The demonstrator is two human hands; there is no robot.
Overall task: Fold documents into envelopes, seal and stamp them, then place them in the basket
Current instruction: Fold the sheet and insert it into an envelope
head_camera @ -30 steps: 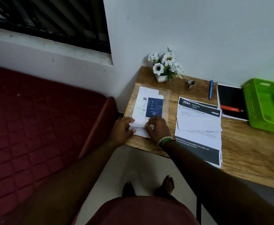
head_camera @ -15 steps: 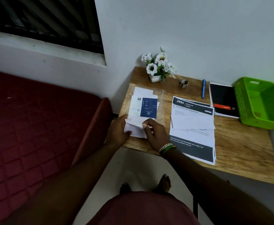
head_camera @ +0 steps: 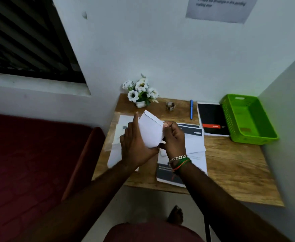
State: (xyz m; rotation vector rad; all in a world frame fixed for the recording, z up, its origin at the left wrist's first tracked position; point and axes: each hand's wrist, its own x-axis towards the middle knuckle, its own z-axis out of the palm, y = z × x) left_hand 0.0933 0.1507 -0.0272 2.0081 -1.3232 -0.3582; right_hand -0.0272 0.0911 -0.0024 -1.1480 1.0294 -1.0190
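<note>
A white envelope (head_camera: 151, 131) is lifted above the wooden table (head_camera: 230, 165), tilted, held between both hands. My left hand (head_camera: 134, 145) grips its left side, index finger pointing up along the edge. My right hand (head_camera: 173, 138) pinches its right edge with curled fingers. Under the hands lie printed documents (head_camera: 194, 147) with dark headers, and more white sheets (head_camera: 116, 154) sit at the table's left. The green basket (head_camera: 263, 135) stands at the far right of the table; I cannot tell what lies in it.
A small pot of white flowers (head_camera: 140, 92), a tape roll (head_camera: 170, 106), a blue pen (head_camera: 191, 109) and a black notebook (head_camera: 212, 119) line the back of the table. A red sofa (head_camera: 29, 163) fills the left. A wall closes the right side.
Both hands have lifted the white envelope off the stack at the table's left and raised it in front of me. The camera has tilted up.
</note>
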